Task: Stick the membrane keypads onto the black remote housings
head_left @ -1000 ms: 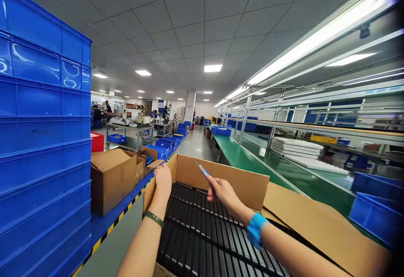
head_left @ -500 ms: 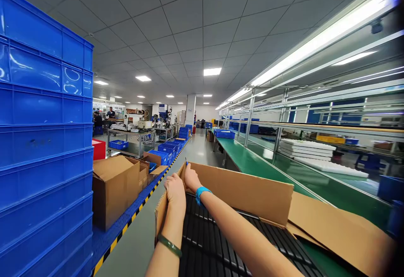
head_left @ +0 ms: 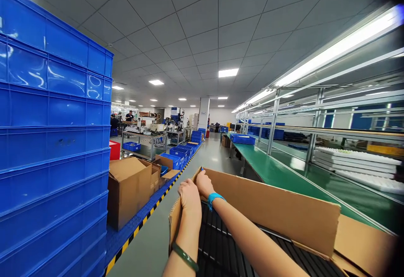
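An open cardboard box (head_left: 274, 203) stands in front of me with its walls upright. Inside it lie rows of long black ribbed parts (head_left: 217, 243). My left hand (head_left: 190, 197), below a dark green bangle, is closed over the top edge of the box's left wall, close to the far corner. Beside it at that corner, my right hand (head_left: 204, 184), with a blue wristband, is closed round a slim blue tool (head_left: 202, 169). Only the tool's tip shows above the fingers, so its exact kind is hidden.
Blue crates (head_left: 57, 142) are stacked high on my left. Cardboard boxes (head_left: 129, 188) stand on blue pallets behind striped floor tape. To the right runs a green workbench (head_left: 268, 163) with white foam trays (head_left: 353, 161). A person (head_left: 129, 116) is far off.
My view has turned a little left, so the scene sits further right. Both hands stay at the box's far corner; the tool's tip shows less above my right fingers.
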`<action>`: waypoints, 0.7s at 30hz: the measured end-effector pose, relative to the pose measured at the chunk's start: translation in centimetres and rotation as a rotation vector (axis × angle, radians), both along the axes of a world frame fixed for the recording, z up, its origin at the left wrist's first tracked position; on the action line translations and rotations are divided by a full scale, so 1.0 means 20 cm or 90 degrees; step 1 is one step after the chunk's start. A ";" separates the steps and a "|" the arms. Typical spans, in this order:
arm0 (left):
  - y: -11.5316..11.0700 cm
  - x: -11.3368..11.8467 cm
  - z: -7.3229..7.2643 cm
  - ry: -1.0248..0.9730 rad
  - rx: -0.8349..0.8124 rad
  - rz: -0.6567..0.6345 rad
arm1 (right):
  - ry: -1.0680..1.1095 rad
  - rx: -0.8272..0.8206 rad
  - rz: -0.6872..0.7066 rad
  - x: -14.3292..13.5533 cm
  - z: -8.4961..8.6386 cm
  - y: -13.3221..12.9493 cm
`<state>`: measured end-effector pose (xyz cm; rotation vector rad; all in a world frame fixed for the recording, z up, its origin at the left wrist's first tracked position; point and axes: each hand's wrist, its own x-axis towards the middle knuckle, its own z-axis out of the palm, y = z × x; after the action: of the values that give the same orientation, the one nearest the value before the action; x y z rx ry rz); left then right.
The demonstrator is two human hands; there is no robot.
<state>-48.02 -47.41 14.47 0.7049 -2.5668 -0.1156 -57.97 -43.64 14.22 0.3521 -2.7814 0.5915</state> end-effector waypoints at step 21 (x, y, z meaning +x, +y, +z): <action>-0.01 0.02 0.00 0.010 0.020 -0.013 | -0.049 0.006 -0.013 -0.01 0.01 0.07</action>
<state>-47.67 -47.55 14.54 0.6873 -2.5634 -0.1684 -58.21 -42.26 14.35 0.3084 -2.8593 0.5995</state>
